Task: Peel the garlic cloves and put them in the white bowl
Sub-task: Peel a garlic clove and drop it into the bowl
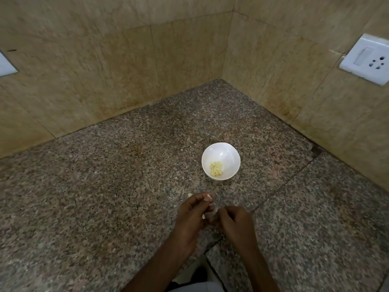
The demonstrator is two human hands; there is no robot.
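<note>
Granite, speckled brown and grey, forms the counter (101,197) that runs into a corner of beige stone wall (84,70). At the far left edge a white wall plate (5,64) is only partly in view. Moving right, a small pale scrap of peel (190,194) lies on the counter just beyond the left hand (190,217). That hand hovers low over the stone with its fingers curled, and its thumb and forefinger pinch a garlic clove (208,197) at the tips. A second pale bit shows lower down against its fingers, too small to say whether it is skin or clove. Beyond the hands and slightly to the right stands the white bowl (232,157), upright on the counter, with a small heap of peeled cloves (216,169) in its bottom. The right hand (235,224) sits close beside the left, knuckles up and fingers bent inward, its fingertips meeting those of the left; whether they pinch anything I cannot tell. High on the right wall is a white switch and socket (366,60).
</note>
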